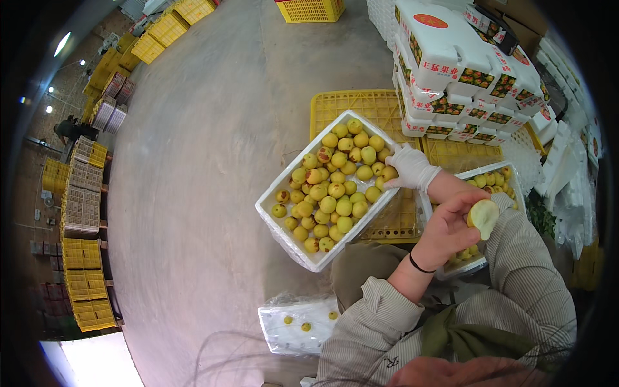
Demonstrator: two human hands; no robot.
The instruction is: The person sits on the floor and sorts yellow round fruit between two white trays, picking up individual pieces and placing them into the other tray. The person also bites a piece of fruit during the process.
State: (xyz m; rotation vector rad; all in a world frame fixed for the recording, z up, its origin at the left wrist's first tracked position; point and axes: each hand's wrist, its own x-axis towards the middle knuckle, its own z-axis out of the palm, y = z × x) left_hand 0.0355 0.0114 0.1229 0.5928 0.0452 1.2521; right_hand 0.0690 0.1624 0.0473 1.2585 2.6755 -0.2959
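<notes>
My left hand (452, 225) is bare, with a black band at its wrist. It pinches a bitten jujube (483, 218), whose pale flesh faces up. My right hand (411, 167), in a thin white glove, lies over the right corner of a white foam box (285, 244). Its fingertips and thumb reach inside and touch yellow-green jujubes (389, 172); whether they grip a fruit or the rim I cannot tell. Many jujubes (329, 203) fill much of this box, some with brown-red patches. A second foam box (515, 169) of jujubes is partly hidden behind my forearms.
Yellow plastic crates (355, 104) lie beneath and behind the box. Printed foam boxes (464, 72) are stacked at the back right. A plastic-wrapped foam piece (285, 334) with three jujubes lies at bottom. Stacked crates (82, 208) line the left, where a person (70, 129) bends.
</notes>
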